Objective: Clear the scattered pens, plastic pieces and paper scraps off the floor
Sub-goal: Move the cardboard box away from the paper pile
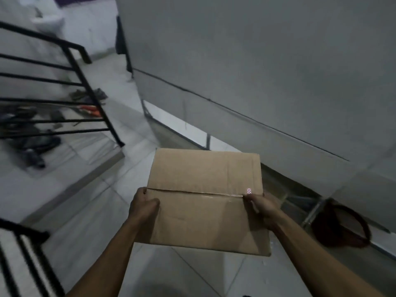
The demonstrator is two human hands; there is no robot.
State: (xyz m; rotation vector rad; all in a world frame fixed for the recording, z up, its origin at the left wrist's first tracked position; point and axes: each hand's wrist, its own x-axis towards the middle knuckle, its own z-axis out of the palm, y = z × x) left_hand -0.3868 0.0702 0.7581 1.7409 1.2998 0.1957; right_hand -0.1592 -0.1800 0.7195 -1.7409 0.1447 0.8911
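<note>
both hands up front, and between them a flat box (205,202), closed, seam running across its top from one hand to the other. the left hand (144,205) is clenched on the box's left edge, knuckles curled over the top right at the end of the seam. the right hand (260,203) clamps the right edge the same way, fingers pinched at the seam's other end near a small pink sticker (248,191). held level, out ahead of the body, one hand per side: that looks like a carrying grip, keeping the box flat so nothing slides inside, if anything is in it. the flaps are shut, so i can't tell.

below it, pale floor (96,211) tiles, a landing by the look of it. black railing (85,82) to the left, a step down beside it, grey wall to the right. a dark red basket (342,228) sits on the floor at the right, just beside the wall's foot, likely the bin for this job.

now the task's stuff: no pens, plastic pieces or paper scraps i can pick out on the tiles near the feet. beyond the railing, well apart, there's a blurred heap of dark things (32,133) and something orange (90,109) on the lower floor, too smeared to name.

my read: either the box is the collector or it's being moved out of the way first. picking up hasn't visibly started here.
</note>
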